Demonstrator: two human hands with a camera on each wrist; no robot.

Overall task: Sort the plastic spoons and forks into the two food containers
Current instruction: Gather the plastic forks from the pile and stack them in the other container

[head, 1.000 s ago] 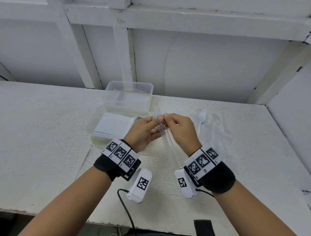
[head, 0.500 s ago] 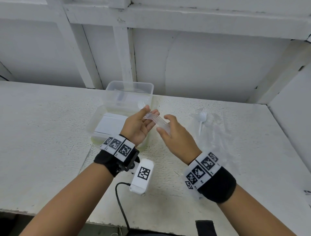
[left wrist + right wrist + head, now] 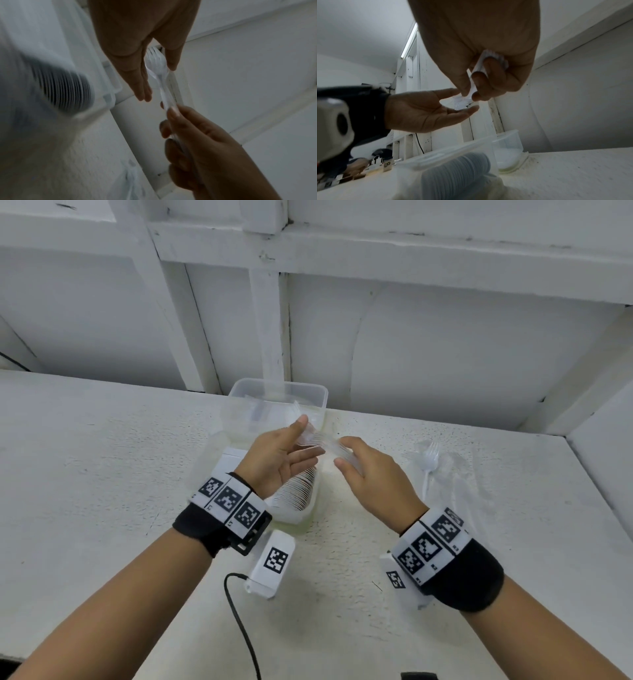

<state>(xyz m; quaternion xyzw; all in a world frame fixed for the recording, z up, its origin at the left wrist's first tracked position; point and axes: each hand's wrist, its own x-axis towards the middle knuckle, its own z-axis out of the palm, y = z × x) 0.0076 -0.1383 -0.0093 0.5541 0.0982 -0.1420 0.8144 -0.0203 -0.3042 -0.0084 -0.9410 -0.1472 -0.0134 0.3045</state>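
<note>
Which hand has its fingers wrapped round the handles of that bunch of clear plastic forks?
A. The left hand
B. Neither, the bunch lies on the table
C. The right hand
C: the right hand curls its fingers round the handles of the bunch of clear plastic forks, while the left hand is spread flat, its thumb and fingertips only touching the tine end.

Left hand open, palm up; right hand curled, fingers and thumb pinching.
</note>
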